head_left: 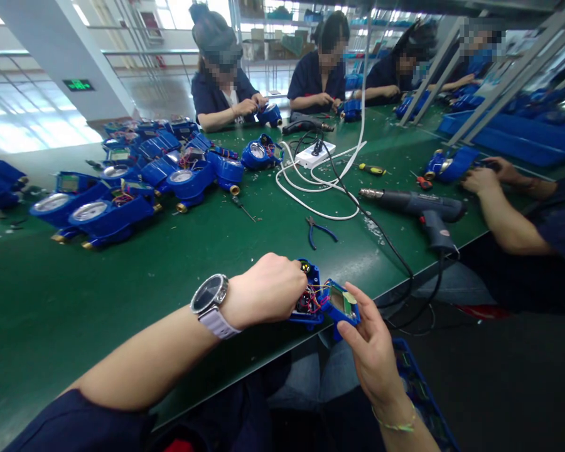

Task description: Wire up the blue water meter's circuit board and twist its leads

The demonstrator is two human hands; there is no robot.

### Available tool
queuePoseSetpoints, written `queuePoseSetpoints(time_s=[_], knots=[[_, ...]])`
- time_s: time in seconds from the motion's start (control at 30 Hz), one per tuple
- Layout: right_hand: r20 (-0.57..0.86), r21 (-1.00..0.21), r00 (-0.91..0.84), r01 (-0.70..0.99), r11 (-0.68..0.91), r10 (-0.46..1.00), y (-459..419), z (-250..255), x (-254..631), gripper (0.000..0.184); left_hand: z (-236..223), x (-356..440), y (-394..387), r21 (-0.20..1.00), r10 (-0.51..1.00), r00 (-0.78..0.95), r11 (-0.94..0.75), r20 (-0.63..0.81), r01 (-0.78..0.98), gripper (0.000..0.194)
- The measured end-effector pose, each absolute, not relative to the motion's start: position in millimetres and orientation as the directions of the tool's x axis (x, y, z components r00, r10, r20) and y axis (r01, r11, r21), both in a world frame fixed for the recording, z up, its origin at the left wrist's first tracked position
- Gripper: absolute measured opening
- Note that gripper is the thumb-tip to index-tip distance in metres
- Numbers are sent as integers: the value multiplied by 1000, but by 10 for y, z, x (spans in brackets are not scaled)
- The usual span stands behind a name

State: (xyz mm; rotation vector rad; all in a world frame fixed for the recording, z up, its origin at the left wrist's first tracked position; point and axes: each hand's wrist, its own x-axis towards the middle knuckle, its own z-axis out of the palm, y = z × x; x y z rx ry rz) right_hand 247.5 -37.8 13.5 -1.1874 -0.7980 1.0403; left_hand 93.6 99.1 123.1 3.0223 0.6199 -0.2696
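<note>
Holding a blue-framed rectangular display (341, 301), our right hand (373, 350) sits right of an open blue housing (314, 274); our left hand (269, 290) hides its grip there.

Green table (202, 251) with meters (186, 179), pliers (311, 232)

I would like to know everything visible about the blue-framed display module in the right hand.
The display module has a blue, plastic-looking frame around a greyish window, with green board showing and a pale tab near one end. It is tilted, gripped by the right hand near the edge of the green table. Red and yellow wires run between it and the open blue housing.
</note>
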Motion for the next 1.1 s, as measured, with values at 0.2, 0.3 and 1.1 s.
queuePoseSetpoints(time_s=[0.2,0.3,1.1], knots=[[-34,-972,326,-231,45,945,-380,125,2464,56,1157,923,974,-6,426,891,-903,-156,430,18],[-39,-970,325,-240,42,945,-377,129,2456,57,1111,918,985,-14,447,884,-893,-134,450,17],[-64,-968,338,-248,23,939,-376,158,2455,59,1285,1035,984,-33,370,894,-927,-254,374,18]])
